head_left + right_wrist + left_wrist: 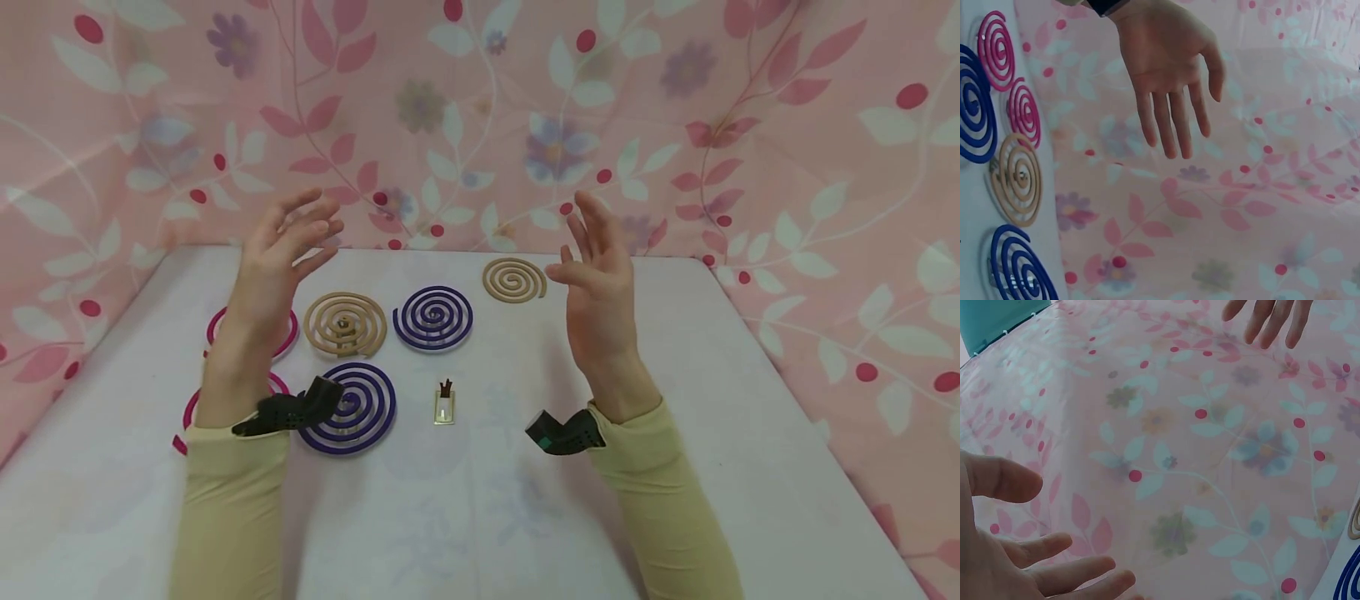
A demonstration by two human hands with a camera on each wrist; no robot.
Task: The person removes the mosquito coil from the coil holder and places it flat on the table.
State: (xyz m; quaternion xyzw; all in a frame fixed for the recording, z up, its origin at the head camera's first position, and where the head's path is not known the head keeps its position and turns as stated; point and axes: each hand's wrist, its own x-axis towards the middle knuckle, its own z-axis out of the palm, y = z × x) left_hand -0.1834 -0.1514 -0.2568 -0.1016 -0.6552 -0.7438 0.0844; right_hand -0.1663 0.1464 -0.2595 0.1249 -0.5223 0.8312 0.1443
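Note:
My left hand is raised over the far left of the table, fingers loosely spread and holding nothing. On the other side my right hand is held up too, its palm turned inward and nothing in it. Below the left arm lie two pink mosquito coils, partly hidden by it. Beside them are a tan coil, a purple coil and a nearer purple coil. Another tan coil lies flat near the right hand's fingers. A small metal coil stand sits mid-table with brown prongs upright.
The white tabletop ends at a pink floral cloth that hangs behind and at the sides. Metal stands show under some coils in the right wrist view. A teal panel shows at the left wrist view's corner.

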